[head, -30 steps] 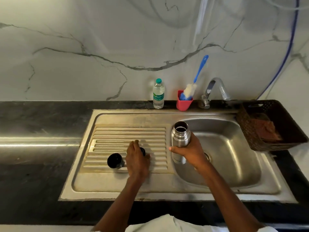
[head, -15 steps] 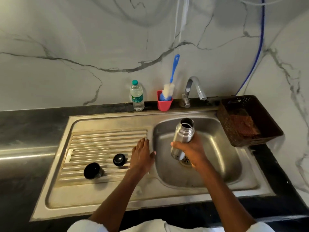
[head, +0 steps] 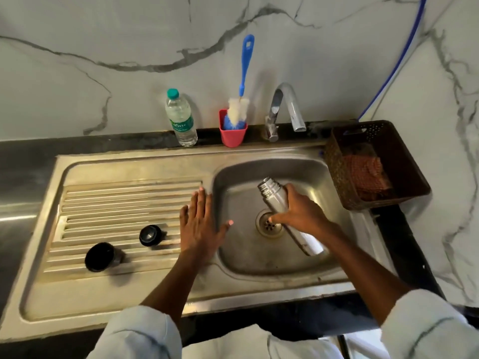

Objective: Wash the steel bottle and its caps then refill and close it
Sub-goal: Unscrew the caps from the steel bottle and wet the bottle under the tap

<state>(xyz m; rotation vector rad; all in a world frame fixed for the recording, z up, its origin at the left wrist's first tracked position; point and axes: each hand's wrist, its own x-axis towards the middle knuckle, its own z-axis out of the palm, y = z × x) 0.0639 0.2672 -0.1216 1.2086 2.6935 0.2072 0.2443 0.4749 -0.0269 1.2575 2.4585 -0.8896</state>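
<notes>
Since half a second ago my right hand (head: 298,215) has tipped the steel bottle (head: 283,211) from almost upright to strongly slanted, with its open mouth now pointing up and to the left over the sink basin (head: 233,257) and its base toward my body. My left hand (head: 201,225) has moved a little to the right; it is flat with the fingers straight and spread, holds nothing, and lies over the ridge between the draining board (head: 116,200) and the basin. My right hand has its fingers curled around the middle of the bottle, which hangs above the drain (head: 269,222) and not on the bottom. The two black caps, the bigger cup cap (head: 101,256) and the smaller stopper (head: 149,235), stand apart on the draining board, left of my left hand. I judge that I am emptying or rinsing the bottle, an early step. To do it well I should lower the mouth further so that everything runs out toward the drain, keep the grip firm because wet steel is slippery, and then bring the mouth under the tap (head: 287,107), which gives no water that I can see. The bottle brush (head: 242,99) in the pink cup (head: 232,134) is near, behind the basin, for scrubbing inside.
</notes>
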